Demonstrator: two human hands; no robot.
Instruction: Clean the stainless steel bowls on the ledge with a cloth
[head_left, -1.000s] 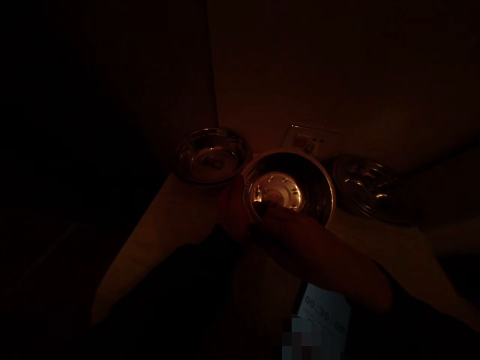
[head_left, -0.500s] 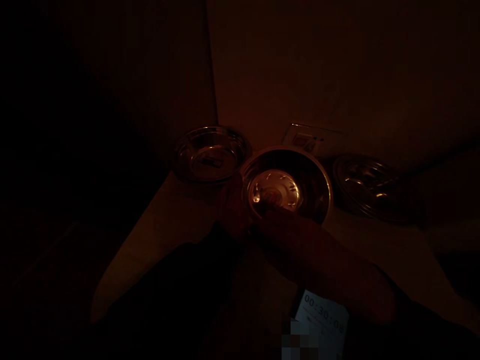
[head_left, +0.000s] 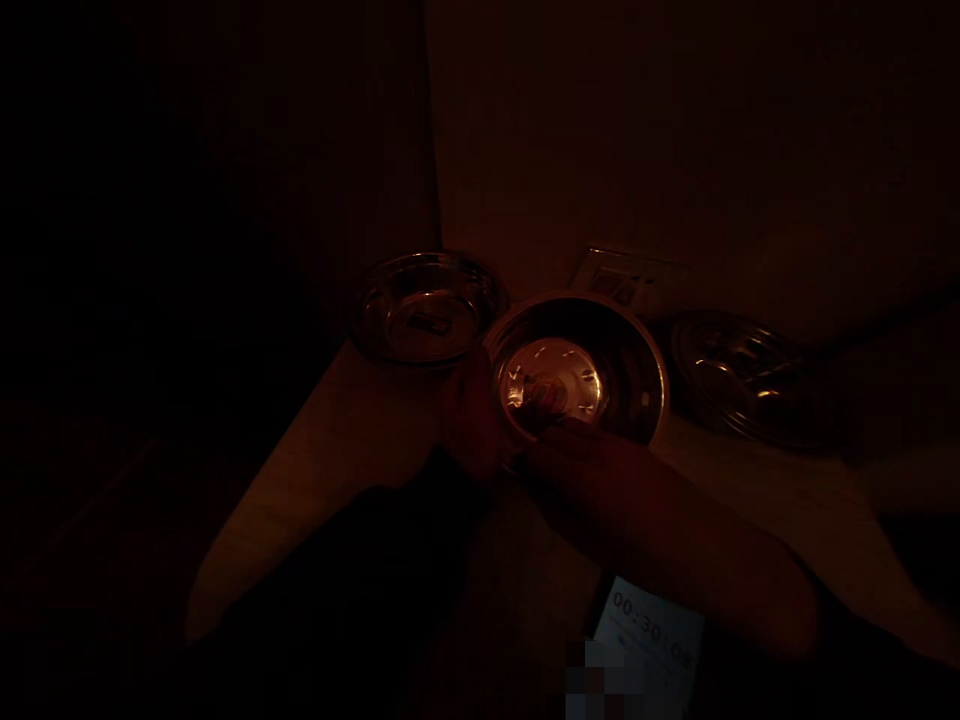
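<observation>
Though dimly lit, showing a metal bowl (head_left: 589, 362) on a tabletop (head_left: 292, 480), with left hand (head_left: 471, 415) at its left, right hand (head_left: 592, 465) over its near rim; too dark to judge either grip.

A lone head view, forward and down from the near side of the tabletop (head_left: 322, 440), near the bowl (head_left: 634, 370).

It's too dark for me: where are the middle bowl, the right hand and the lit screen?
Middle bowl (head_left: 628, 375): head view, inner wall.
Right hand (head_left: 589, 468): head view, the hand's middle.
Lit screen (head_left: 651, 628): head view, on its digits.
</observation>
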